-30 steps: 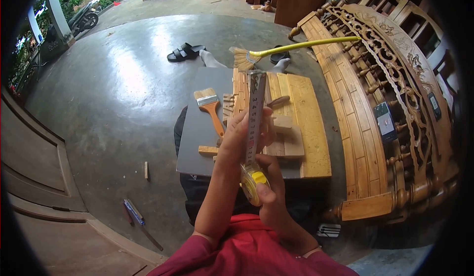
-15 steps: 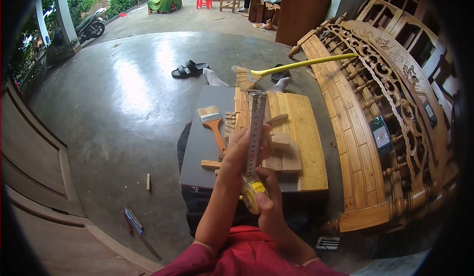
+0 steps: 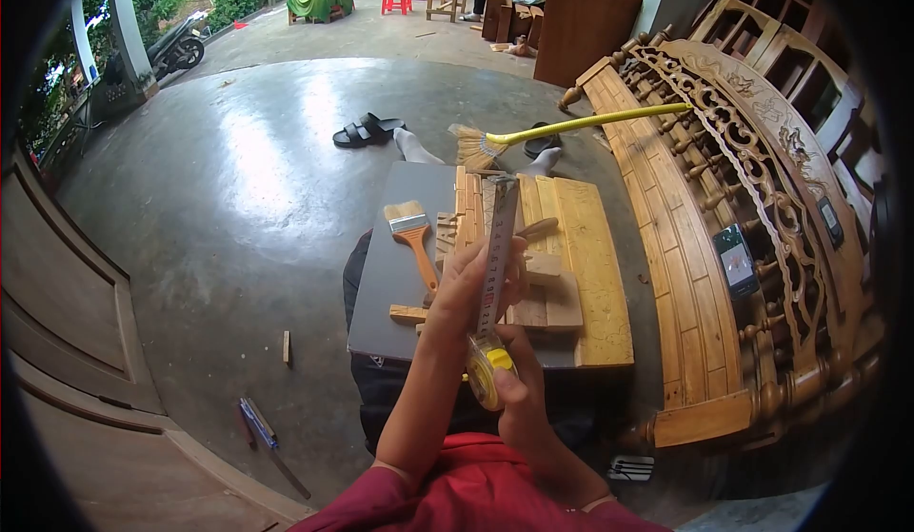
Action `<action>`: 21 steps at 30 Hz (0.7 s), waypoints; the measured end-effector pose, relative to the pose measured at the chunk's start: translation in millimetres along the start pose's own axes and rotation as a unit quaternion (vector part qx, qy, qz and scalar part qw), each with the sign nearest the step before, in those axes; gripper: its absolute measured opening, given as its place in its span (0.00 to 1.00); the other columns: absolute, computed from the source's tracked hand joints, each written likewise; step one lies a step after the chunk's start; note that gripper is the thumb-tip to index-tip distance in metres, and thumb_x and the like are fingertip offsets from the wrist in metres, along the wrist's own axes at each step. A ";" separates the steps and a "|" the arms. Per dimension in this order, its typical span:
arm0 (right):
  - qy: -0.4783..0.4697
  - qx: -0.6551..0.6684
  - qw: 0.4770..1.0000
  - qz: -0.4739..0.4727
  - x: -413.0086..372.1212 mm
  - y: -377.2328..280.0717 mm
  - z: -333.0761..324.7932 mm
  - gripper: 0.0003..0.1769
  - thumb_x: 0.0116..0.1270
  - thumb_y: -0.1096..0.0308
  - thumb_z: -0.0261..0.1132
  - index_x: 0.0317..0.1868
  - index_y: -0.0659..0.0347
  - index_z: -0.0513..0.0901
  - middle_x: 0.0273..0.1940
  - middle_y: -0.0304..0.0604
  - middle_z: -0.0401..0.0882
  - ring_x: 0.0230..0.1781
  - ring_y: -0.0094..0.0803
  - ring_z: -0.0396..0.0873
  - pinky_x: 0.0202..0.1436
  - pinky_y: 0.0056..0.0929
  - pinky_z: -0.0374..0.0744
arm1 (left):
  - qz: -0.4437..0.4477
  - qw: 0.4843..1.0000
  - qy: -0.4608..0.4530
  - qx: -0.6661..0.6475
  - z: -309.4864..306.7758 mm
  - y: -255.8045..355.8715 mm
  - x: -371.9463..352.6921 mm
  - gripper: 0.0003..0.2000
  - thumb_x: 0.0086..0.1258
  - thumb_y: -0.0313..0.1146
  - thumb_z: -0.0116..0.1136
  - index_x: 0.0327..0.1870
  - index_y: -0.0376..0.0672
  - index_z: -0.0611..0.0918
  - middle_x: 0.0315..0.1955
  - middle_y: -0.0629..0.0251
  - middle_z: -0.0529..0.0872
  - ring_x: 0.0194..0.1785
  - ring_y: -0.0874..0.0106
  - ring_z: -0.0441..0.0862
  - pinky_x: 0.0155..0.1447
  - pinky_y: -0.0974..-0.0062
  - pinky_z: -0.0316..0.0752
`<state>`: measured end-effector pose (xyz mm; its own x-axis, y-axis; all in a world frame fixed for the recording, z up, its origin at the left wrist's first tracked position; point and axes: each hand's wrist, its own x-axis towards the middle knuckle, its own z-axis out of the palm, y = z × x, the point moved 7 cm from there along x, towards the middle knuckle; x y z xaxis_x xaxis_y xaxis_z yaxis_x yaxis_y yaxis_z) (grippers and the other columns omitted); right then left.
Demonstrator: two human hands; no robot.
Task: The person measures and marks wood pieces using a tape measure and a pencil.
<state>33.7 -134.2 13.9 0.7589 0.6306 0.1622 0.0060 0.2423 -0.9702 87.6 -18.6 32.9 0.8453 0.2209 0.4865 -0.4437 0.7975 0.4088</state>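
With my right hand [image 3: 521, 380] clamping the tape measure [image 3: 483, 385] and my left hand [image 3: 455, 289] closing around its blade [image 3: 500, 244], I am tilting it slightly rightward, numerals staying readable.

Tape measure [image 3: 491, 294]; case [image 3: 483, 380] is rounded, partly yellow; numbered silvery blade [image 3: 499, 242] is drawn out, pointing forward; held in the air

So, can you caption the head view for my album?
Left hand and right hand hold an extended tape measure over a board carrying a paintbrush and wood pieces.
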 end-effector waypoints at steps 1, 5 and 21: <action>-0.002 -0.004 1.000 -0.002 0.0 0.4 -0.3 0.28 0.70 0.53 0.57 0.61 0.68 0.72 0.47 0.43 0.74 0.46 0.26 0.72 0.51 0.27 0.72 | 0.000 1.000 -0.004 -0.001 -0.4 -0.3 0.0 0.23 0.79 0.44 0.57 0.60 0.30 0.78 0.32 0.70 0.79 0.32 0.78 0.75 0.34 0.81 0.69; -0.007 -0.005 1.000 -0.003 0.3 -0.1 0.2 0.28 0.71 0.52 0.57 0.60 0.68 0.72 0.46 0.42 0.74 0.44 0.24 0.71 0.49 0.26 0.72 | -0.001 1.000 0.008 0.002 -0.7 -0.2 0.1 0.23 0.79 0.44 0.57 0.60 0.30 0.78 0.31 0.69 0.79 0.31 0.78 0.75 0.34 0.82 0.68; -0.004 0.003 1.000 -0.003 -0.4 -0.5 -1.5 0.30 0.72 0.48 0.56 0.58 0.68 0.73 0.46 0.42 0.74 0.44 0.25 0.72 0.49 0.26 0.73 | -0.035 0.999 0.010 0.024 0.1 -3.2 0.7 0.24 0.76 0.46 0.62 0.57 0.31 0.77 0.32 0.67 0.79 0.30 0.76 0.70 0.34 0.77 0.65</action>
<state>34.4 -135.6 14.1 0.7535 0.6352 0.1694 0.0069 0.2500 -0.9682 89.6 -21.0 31.9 0.8801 0.1776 0.4404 -0.3974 0.7831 0.4784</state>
